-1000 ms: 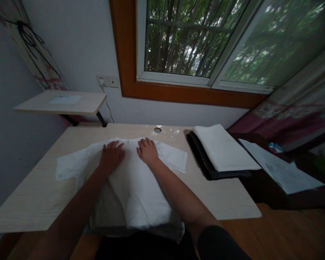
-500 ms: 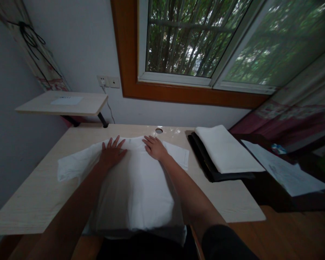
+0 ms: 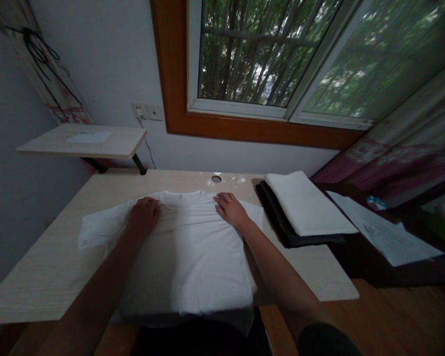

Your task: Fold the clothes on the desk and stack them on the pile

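Observation:
A white short-sleeved T-shirt (image 3: 203, 252) lies spread on the light wooden desk, its collar toward the wall and its lower hem hanging over the near edge. At the left shoulder, my left hand (image 3: 144, 215) has its fingers curled into the cloth. My right hand (image 3: 232, 210) grips the other shoulder with bent fingers. Fine creases run across the chest between the two hands. My forearms cover parts of both sides of the shirt.
Right of the shirt, a folded white cloth (image 3: 307, 207) rests on dark folded fabric (image 3: 272, 217). A raised shelf (image 3: 122, 141) with a paper label stands at the back left. The desk (image 3: 40, 277) has a cable hole near the wall. Papers (image 3: 381, 232) lie on a dark surface at right.
Both hands have slid outward from the collar toward the shoulders, and their flat, spread fingers have curled. The collar shows more fully, and creases appear across the chest.

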`<state>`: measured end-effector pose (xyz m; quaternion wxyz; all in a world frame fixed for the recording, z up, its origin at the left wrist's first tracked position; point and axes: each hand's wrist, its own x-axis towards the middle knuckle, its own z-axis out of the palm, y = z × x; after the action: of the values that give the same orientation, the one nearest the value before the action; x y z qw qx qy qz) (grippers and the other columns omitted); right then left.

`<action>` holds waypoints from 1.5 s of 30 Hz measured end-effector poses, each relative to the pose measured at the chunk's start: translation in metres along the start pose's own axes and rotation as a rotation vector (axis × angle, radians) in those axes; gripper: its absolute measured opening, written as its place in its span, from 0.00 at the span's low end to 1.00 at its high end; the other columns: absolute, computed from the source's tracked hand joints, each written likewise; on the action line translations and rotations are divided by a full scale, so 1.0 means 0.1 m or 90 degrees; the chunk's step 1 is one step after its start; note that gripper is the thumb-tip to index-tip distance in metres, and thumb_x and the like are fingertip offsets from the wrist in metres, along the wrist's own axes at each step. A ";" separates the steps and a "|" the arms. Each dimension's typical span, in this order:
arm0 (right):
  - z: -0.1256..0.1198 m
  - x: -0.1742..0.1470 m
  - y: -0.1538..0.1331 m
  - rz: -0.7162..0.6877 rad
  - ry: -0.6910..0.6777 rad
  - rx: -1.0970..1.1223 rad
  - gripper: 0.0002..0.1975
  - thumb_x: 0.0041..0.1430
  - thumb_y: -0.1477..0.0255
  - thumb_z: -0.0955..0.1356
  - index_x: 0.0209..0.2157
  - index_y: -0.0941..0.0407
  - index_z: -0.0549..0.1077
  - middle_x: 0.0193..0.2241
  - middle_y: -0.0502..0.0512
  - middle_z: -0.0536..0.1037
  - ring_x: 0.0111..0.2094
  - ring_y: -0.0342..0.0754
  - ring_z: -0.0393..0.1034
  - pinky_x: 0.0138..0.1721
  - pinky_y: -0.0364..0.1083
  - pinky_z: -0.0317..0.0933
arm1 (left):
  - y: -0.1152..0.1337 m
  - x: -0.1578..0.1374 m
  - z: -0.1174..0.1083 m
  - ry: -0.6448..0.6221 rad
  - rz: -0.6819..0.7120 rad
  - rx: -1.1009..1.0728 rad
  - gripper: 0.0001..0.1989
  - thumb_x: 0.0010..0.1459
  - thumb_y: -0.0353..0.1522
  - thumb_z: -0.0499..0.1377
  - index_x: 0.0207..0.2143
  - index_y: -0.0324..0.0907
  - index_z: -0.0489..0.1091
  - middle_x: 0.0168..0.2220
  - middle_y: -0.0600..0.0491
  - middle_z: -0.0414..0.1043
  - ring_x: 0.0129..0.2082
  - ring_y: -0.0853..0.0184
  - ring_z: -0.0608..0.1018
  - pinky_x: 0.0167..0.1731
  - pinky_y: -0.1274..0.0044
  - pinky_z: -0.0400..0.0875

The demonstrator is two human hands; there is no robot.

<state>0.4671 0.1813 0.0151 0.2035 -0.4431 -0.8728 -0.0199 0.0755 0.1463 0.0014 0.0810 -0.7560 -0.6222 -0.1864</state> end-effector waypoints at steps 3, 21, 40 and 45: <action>-0.08 -0.10 -0.04 0.027 -0.005 -0.040 0.19 0.70 0.68 0.64 0.59 0.56 0.74 0.54 0.63 0.76 0.57 0.57 0.66 0.61 0.57 0.63 | 0.03 -0.16 -0.03 0.008 0.002 0.007 0.22 0.66 0.38 0.51 0.58 0.39 0.69 0.55 0.40 0.73 0.56 0.52 0.74 0.59 0.61 0.68; -0.05 -0.03 0.49 0.165 -0.065 -0.108 0.23 0.72 0.67 0.59 0.65 0.53 0.68 0.67 0.57 0.67 0.68 0.58 0.57 0.68 0.63 0.48 | 0.24 0.13 0.11 -0.110 -0.018 0.069 0.29 0.70 0.45 0.46 0.67 0.43 0.60 0.72 0.41 0.55 0.72 0.54 0.58 0.70 0.56 0.47; 0.23 0.13 -0.41 0.182 -0.025 -0.041 0.25 0.71 0.69 0.59 0.65 0.63 0.66 0.68 0.67 0.64 0.69 0.58 0.56 0.70 0.57 0.50 | 0.16 0.43 0.22 -0.153 0.013 0.063 0.33 0.71 0.48 0.41 0.71 0.44 0.55 0.74 0.42 0.46 0.74 0.54 0.51 0.69 0.52 0.44; 0.21 -0.10 -0.26 0.221 -0.007 -0.044 0.28 0.72 0.62 0.60 0.67 0.62 0.64 0.69 0.68 0.60 0.71 0.61 0.52 0.69 0.61 0.49 | 0.02 0.40 0.20 -0.149 0.036 0.060 0.32 0.72 0.48 0.40 0.72 0.46 0.55 0.75 0.44 0.46 0.75 0.56 0.50 0.70 0.54 0.44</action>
<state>0.4448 0.1628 -0.0041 0.1839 -0.5941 -0.7830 -0.0117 0.0870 0.1900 -0.0017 0.0483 -0.7850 -0.6141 -0.0654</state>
